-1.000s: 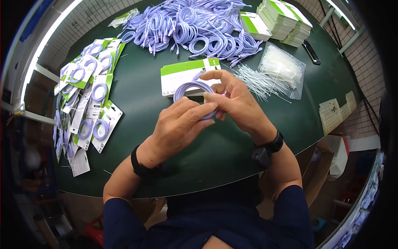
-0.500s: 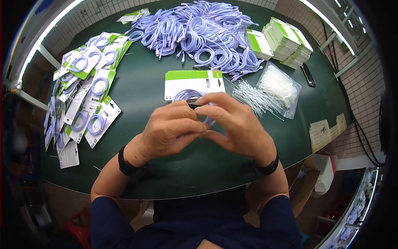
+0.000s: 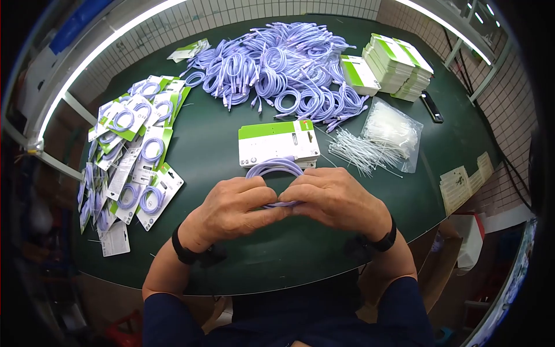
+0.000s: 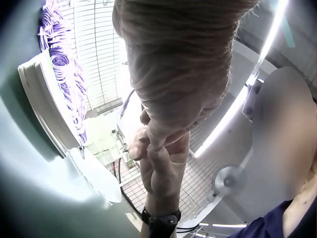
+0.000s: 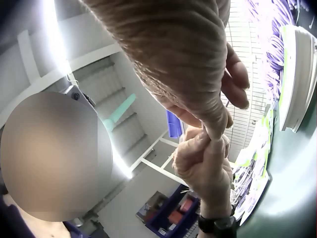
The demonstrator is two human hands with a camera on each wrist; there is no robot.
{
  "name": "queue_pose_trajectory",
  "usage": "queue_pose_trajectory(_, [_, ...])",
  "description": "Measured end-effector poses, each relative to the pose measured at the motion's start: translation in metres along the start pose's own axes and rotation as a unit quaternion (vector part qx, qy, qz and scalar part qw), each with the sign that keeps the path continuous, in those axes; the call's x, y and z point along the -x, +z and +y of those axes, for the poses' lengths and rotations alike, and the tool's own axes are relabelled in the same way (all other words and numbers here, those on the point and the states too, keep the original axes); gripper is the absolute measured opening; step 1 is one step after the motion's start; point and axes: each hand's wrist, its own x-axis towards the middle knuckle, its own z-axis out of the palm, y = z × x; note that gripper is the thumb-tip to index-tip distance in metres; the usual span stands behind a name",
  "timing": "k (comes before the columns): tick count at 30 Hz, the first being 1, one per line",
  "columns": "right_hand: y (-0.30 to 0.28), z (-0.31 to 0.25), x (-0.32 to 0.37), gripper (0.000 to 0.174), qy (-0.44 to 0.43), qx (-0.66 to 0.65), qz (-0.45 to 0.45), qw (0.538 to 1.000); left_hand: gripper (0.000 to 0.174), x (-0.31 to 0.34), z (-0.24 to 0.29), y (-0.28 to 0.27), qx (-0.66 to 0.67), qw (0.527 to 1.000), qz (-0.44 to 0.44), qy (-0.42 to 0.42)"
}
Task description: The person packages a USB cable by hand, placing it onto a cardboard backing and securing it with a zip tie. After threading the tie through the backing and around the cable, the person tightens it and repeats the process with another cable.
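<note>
A coiled lavender cable [image 3: 274, 165] is held between both hands, its far arc showing above the fingers. My left hand [image 3: 236, 207] grips the coil's near left side with curled fingers. From the right, my right hand [image 3: 338, 199] pinches the near side, and the thumb tips almost meet. In both wrist views the fingertips come together, and the hands hide most of the cable. Just beyond the coil lies a stack of white and green cards [image 3: 277, 144].
A large heap of coiled lavender cables [image 3: 277, 69] fills the back. Carded cables [image 3: 152, 199] are piled at left. White cable ties [image 3: 361, 153] lie at right beside a clear bag of more ties [image 3: 390, 130]. Card stacks [image 3: 399, 63] and a black-handled tool [image 3: 432, 107] sit at far right.
The right index finger, raised over the coil earlier, has come down and curled in. Both hands now meet at the coil's near side. The head view has shifted.
</note>
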Motion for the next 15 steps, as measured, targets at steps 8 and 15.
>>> queue_pose_trajectory(8, [0.002, 0.006, 0.002, 0.022, -0.044, -0.002, 0.014, 0.999, 0.021, 0.004, -0.001, -0.002, -0.018, 0.998, -0.056, 0.001])
queue_pose_trajectory(15, [0.007, 0.011, 0.004, 0.017, -0.043, 0.032, 0.058, 0.997, 0.020, -0.001, -0.020, 0.002, 0.005, 0.998, -0.056, 0.012])
